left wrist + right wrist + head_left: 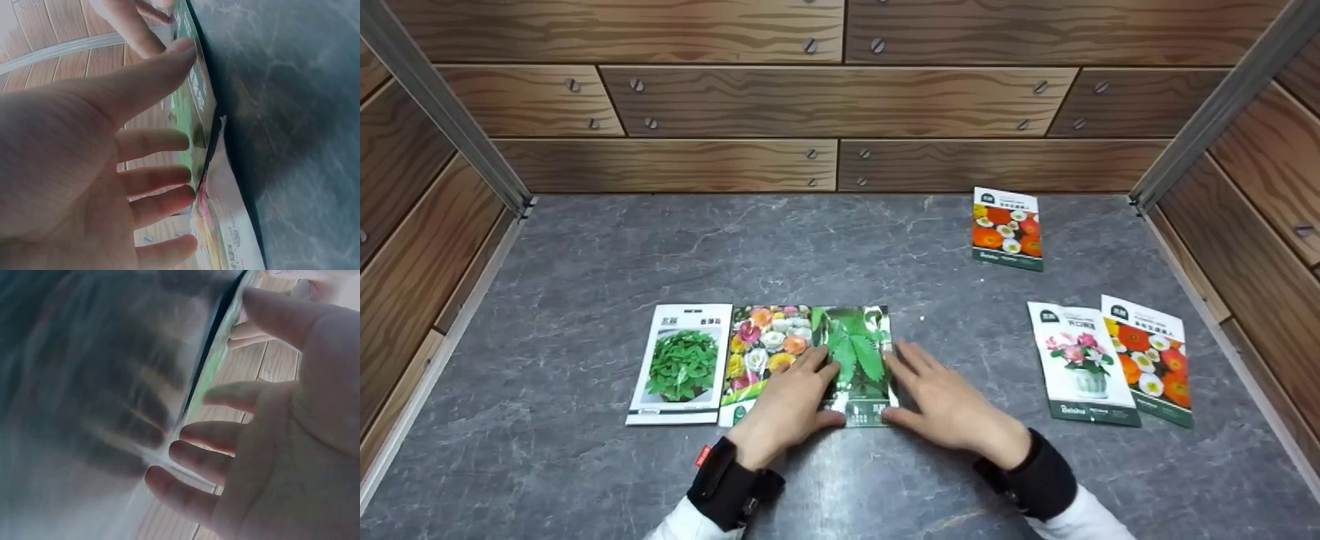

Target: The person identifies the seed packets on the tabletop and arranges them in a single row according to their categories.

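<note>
A green-leaf seed packet point(856, 367) lies flat between my two hands. My left hand point(791, 397) rests with spread, nearly straight fingers over its left side and over the neighbouring mixed-flower seed packet point(769, 341). In the left wrist view, fingertips touch both packets and the thumb point(163, 67) lies at the leaf packet's lower edge. My right hand point(945, 397) has its fingertips and thumb at the leaf packet's right edge, fingers extended. On the far left of the row is a white-bordered seed packet point(682, 367) with a leafy green plant, its edge against the mixed-flower one.
To the right, a pink-flower seed packet point(1084, 367) partly overlaps an orange-and-white flower packet point(1159, 367). A similar orange-flower packet point(1007, 232) lies near the back wall. Wood-patterned panels point(840, 105) enclose the grey marbled tabletop point(585, 255) at the back and sides.
</note>
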`<state>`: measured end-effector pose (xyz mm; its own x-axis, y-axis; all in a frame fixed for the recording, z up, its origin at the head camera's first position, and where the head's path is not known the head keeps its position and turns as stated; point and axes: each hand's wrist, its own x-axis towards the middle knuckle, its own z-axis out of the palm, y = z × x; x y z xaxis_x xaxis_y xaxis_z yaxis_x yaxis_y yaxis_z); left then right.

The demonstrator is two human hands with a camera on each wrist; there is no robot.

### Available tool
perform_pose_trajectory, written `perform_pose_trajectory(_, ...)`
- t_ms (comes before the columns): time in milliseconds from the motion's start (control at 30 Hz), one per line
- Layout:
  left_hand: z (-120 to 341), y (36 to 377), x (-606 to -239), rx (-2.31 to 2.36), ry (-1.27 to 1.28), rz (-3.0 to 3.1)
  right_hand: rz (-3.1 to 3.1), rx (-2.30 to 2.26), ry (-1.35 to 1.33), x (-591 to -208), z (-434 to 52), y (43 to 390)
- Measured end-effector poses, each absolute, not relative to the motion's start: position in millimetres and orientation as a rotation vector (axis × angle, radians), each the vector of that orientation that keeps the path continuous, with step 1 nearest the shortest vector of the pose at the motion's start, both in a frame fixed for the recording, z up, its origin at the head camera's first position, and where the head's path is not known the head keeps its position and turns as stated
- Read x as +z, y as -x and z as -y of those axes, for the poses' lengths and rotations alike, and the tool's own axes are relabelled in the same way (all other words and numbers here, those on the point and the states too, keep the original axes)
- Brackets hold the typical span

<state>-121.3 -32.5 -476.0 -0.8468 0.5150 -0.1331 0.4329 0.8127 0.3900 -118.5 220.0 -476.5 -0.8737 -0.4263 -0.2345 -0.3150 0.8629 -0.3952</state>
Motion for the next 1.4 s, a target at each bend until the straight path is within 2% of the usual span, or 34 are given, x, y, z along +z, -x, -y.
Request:
perform_pose_trajectory(167, 28, 124, -478, 0.714, -0.737, -2.781, -2.884, -0.586, 0.527, -470, -257, 117)
perform_pose_trajectory(333, 18, 123, -480, 0.857, -0.772, -2.821, -3.066, -0.532, 0.465, -476, -318, 109)
perform_pose_trajectory(533, 11, 119, -479, 0.987, -0.741, -2.845, -3.093, -0.393, 0.189, -480, -385, 102)
perform_pose_trajectory(700, 5, 118, -477, 1.032, -0.725, -2.874, -2.984, -0.315, -0.079, -475, -418, 104)
perform_pose_trajectory(833, -1, 120, -476, 1.05, -0.714, -2.873, -2.907, -0.273, -0.191, -471, -426, 107)
perform_pose_trajectory(1067, -14, 124, -475, 1.08, -0.752, -2.902, -2.889, -0.3, -0.195, -469, -416, 111)
perform_pose_trajectory(1400, -43, 128, -472, 1.052, -0.74, -2.889, -2.938, -0.427, -0.134, -471, -365, 122)
